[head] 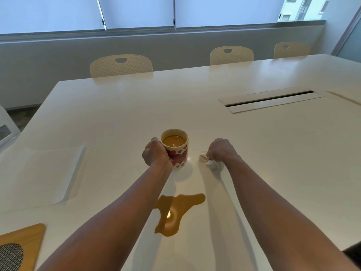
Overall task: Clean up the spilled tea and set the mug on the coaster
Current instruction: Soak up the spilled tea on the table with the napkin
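Two hands: both are busy at the far side of the spill, one on the mug and one on a tissue.
Left hand (pixel 156 153): fingers are curled around the handle side of the white ceramic mug with red hearts (pixel 176 148); the handle itself is hidden by the hand.
Right hand (pixel 220 150): closed as a fist around a crumpled white paper tissue (pixel 208 161), which sticks out below the fingers and touches the table.
Mug position: upright on the smooth cream-white table (pixel 273 153), beyond the spill and just left of the tissue.
Mug contents: milky brown tea fills it nearly to the rim.
Spilled tea (pixel 173 212): a shiny brown puddle of irregular shape, between the two forearms, nearer to the person than the mug.
Coaster: a wooden square board with a grey woven round insert (pixel 17 249) at the near left corner is probably the coaster; it is well apart from the mug.
Handling of the mug: I judge it hard, breakable and rather heavy with liquid; it should stay level and be lifted slowly by the handle.
Handling of the tissue: soft and light, and it will soak quickly; one small piece may not be enough for this puddle.
Table surface: glossy, so liquid spreads easily.
Also there: perforated beige plastic chairs (pixel 121 65) at the far edge.
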Tool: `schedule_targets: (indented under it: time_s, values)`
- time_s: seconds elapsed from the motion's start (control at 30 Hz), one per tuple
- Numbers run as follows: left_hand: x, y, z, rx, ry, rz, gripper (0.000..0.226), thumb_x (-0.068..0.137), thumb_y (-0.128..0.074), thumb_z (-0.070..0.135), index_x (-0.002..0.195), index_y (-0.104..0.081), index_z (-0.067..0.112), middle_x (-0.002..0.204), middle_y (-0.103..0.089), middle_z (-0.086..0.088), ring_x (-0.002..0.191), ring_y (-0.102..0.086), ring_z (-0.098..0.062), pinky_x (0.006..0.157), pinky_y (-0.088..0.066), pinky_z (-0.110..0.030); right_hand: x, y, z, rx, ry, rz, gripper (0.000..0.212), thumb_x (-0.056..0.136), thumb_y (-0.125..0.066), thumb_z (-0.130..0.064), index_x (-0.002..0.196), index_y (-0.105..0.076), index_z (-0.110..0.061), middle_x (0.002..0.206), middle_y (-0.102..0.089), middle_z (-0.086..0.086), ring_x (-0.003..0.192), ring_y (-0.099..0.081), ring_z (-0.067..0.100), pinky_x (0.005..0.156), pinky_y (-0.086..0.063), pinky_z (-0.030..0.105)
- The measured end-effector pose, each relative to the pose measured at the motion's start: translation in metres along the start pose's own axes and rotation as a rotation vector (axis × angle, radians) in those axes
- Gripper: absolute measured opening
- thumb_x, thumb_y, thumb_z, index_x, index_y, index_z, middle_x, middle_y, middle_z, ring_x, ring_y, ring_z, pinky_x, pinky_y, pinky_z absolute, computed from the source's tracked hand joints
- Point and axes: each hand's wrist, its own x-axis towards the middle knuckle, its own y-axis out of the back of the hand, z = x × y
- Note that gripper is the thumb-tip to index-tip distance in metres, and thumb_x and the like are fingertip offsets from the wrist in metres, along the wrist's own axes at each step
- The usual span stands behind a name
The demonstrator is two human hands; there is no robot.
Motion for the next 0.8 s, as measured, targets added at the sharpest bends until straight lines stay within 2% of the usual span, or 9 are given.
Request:
schedule_targets:
  time_s: [0.33,0.5,0.7,0.8]
  values:
    - [0.006,-0.012,-0.017,0.022,0.016,-0.008,0.022,0.093,-0.052,0.024,0.107,-0.068,0.018,0.097,-0.070,-0.001,0.081,-0.062,-0.016,0.059,-0.046,-0.029,0.002,-0.004,0.006,-0.001,0.023,0.027,0.030,0.083,-0.060,-0.014,0.109,-0.069,-0.002,0.115,-0.066,0.016,0.106,-0.063,0.029,0.084,-0.052,0.032]
    - [0.011,-0.016,-0.021,0.032,0.007,-0.009,0.020,0.093,-0.052,0.025,0.104,-0.068,0.019,0.096,-0.069,0.000,0.081,-0.062,-0.016,0.064,-0.047,-0.031,0.002,-0.003,0.006,0.000,0.037,0.026,0.027,0.083,-0.060,-0.013,0.107,-0.070,-0.003,0.112,-0.067,0.016,0.103,-0.064,0.028,0.080,-0.052,0.030]
    - [0.014,-0.015,-0.023,0.045,-0.012,-0.021,0.022,0.094,-0.051,0.026,0.105,-0.069,0.019,0.094,-0.069,0.001,0.081,-0.062,-0.015,0.058,-0.044,-0.027,-0.001,-0.002,0.004,-0.039,0.047,-0.008,0.027,0.084,-0.062,-0.018,0.107,-0.069,-0.006,0.113,-0.066,0.011,0.102,-0.064,0.024,0.080,-0.052,0.029]
    - [0.016,-0.014,-0.023,0.070,-0.032,-0.035,0.019,0.094,-0.051,0.027,0.102,-0.068,0.021,0.092,-0.069,0.003,0.080,-0.062,-0.014,0.056,-0.042,-0.026,-0.004,-0.002,0.002,-0.060,0.045,-0.019,0.023,0.083,-0.064,-0.016,0.102,-0.071,-0.008,0.105,-0.070,0.007,0.093,-0.066,0.020,0.074,-0.053,0.027]
